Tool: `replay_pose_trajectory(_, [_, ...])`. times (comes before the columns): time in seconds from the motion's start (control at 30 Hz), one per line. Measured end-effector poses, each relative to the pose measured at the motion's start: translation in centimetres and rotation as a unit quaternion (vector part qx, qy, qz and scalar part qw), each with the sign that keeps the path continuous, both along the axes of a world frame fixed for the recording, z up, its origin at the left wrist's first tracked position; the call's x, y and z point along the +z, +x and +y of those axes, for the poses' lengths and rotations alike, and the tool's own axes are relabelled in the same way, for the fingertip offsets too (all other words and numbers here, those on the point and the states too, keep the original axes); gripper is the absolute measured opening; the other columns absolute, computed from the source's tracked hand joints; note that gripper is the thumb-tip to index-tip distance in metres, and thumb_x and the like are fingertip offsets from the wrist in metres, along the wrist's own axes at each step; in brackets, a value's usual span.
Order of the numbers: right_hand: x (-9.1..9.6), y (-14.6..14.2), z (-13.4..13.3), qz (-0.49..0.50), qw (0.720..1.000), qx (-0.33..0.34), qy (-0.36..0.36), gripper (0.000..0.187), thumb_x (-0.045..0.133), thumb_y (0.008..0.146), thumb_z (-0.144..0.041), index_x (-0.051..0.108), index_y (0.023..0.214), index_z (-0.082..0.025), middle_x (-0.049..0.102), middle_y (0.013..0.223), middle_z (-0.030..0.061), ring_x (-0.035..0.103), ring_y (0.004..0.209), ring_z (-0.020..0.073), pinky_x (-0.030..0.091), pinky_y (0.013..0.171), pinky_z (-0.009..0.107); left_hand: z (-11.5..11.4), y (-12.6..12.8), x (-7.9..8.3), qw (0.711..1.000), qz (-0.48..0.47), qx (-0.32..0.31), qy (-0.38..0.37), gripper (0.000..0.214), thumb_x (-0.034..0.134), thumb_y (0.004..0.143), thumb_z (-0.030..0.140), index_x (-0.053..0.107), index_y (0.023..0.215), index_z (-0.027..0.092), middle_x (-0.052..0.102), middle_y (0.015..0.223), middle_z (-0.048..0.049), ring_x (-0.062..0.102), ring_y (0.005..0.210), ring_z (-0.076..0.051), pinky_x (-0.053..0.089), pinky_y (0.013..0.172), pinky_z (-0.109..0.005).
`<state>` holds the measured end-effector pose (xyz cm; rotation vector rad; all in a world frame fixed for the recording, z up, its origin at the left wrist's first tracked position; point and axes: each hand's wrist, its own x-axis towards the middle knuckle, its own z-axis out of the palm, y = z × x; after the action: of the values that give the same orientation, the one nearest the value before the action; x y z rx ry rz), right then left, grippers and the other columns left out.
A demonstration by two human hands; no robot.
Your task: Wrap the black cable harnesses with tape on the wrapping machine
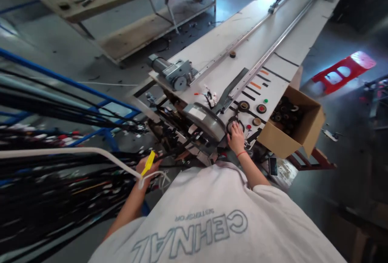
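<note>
My left hand (149, 166) is closed round a black cable bundle (178, 149) at the left of the bench end. A yellow tag (148, 163) and a white cable (100, 150) pass in front of it and hide part of the fingers. On the near corner of the white bench (209, 58), my right hand (236, 138) has its fingers on a round black tape roll (233, 122), apparently gripping it. Left of this hand is a grey metal wheel (206, 122) with a white label. More tape rolls (243, 106) lie just beyond the right hand.
A cardboard box (280, 139) of dark rolls stands right of the bench, near a phone (273, 166). A motor (176, 73) and rails (281, 36) are fixed on the bench top. Many cables hang on a blue rack (69, 81) at left. A red plastic piece (345, 71) lies farther right.
</note>
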<state>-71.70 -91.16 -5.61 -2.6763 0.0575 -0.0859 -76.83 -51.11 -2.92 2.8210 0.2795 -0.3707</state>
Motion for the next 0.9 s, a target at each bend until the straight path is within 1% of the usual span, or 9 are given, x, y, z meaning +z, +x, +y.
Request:
replay_pose_trajectory(0.07, [0.4,0.6,0.0,-0.007,0.999,-0.033,0.000,0.049,0.039,0.091,-0.030,0.051,0.135,-0.012,0.036,0.152,0.0149,0.026,0.143,0.0263,0.025,0.115,0.045,0.7,1.1,0.7,0.999,0.037,0.007,-0.003,0.025,0.053,0.082,0.036,0.064,0.075,0.015,0.065,0.070,-0.0043,0.061,0.075,-0.020,0.042,0.062,-0.023])
replay_pose_trajectory(0.13, [1.2,1.7,-1.6,-0.022,0.989,-0.147,-0.010,0.056,0.041,0.090,-0.034,0.042,0.141,-0.009,0.028,0.154,0.0188,0.022,0.144,0.0281,0.023,0.116,0.047,0.6,2.1,1.1,0.982,0.155,-0.048,-0.101,0.021,0.058,0.078,0.033,0.065,0.074,0.014,0.064,0.065,-0.0016,0.060,0.071,-0.019,0.043,0.061,-0.022])
replay_pose_trajectory(0.23, [2.0,2.5,-4.9,0.041,0.923,-0.382,0.033,0.080,0.054,0.086,-0.046,0.028,0.145,0.002,0.027,0.150,0.0314,0.026,0.142,0.0363,0.028,0.113,0.051,-1.4,3.8,1.5,0.897,0.296,-0.152,-0.290,0.024,0.060,0.076,0.034,0.069,0.082,0.013,0.070,0.076,-0.0025,0.062,0.077,-0.018,0.048,0.068,-0.023])
replay_pose_trajectory(0.3, [1.9,2.5,-6.4,0.099,0.878,-0.456,0.106,0.093,0.061,0.081,-0.055,0.027,0.142,0.006,0.037,0.141,0.0362,0.037,0.136,0.0388,0.034,0.110,0.048,-3.7,5.2,1.7,0.881,0.291,-0.180,-0.328,0.033,0.052,0.085,0.042,0.069,0.086,0.014,0.072,0.085,-0.0059,0.063,0.080,-0.019,0.049,0.073,-0.024])
replay_pose_trajectory(0.37, [1.4,2.4,-6.9,0.112,0.860,-0.477,0.145,0.094,0.063,0.078,-0.060,0.031,0.139,0.005,0.045,0.135,0.0349,0.044,0.131,0.0383,0.038,0.107,0.045,-6.4,6.6,2.1,0.905,0.223,-0.203,-0.301,0.046,0.039,0.092,0.050,0.068,0.083,0.016,0.071,0.083,-0.0081,0.064,0.078,-0.019,0.048,0.074,-0.027])
replay_pose_trajectory(0.47, [0.7,2.2,-6.3,0.088,0.856,-0.495,0.122,0.093,0.062,0.077,-0.066,0.035,0.138,-0.002,0.046,0.137,0.0308,0.046,0.129,0.0382,0.038,0.107,0.045,-10.1,7.9,2.8,0.966,0.043,-0.190,-0.170,0.048,0.046,0.088,0.058,0.066,0.078,0.016,0.069,0.085,-0.0116,0.064,0.085,-0.023,0.046,0.077,-0.029])
replay_pose_trajectory(0.57, [0.4,2.2,-5.8,0.075,0.859,-0.497,0.097,0.092,0.057,0.079,-0.070,0.035,0.140,-0.004,0.045,0.138,0.0293,0.048,0.126,0.0390,0.039,0.106,0.047,-12.4,7.9,3.2,0.971,0.034,-0.155,-0.177,0.047,0.041,0.093,0.052,0.063,0.075,0.014,0.067,0.076,-0.0103,0.064,0.079,-0.022,0.045,0.072,-0.027])
replay_pose_trajectory(0.7, [0.5,2.1,-5.7,0.078,0.862,-0.492,0.090,0.090,0.051,0.083,-0.070,0.033,0.141,-0.004,0.045,0.138,0.0294,0.048,0.126,0.0390,0.040,0.105,0.048,-12.9,7.1,3.1,0.950,0.079,-0.119,-0.277,0.052,0.027,0.098,0.048,0.056,0.068,0.016,0.062,0.063,-0.0046,0.059,0.063,-0.018,0.042,0.063,-0.027])
replay_pose_trajectory(0.9, [0.5,2.1,-5.9,0.067,0.863,-0.492,0.094,0.087,0.053,0.083,-0.068,0.035,0.139,-0.004,0.045,0.138,0.0284,0.047,0.128,0.0380,0.039,0.106,0.046,-11.1,5.1,3.7,0.962,0.053,-0.122,-0.237,0.048,0.031,0.097,0.044,0.050,0.060,0.019,0.058,0.058,-0.0043,0.060,0.066,-0.019,0.041,0.065,-0.028])
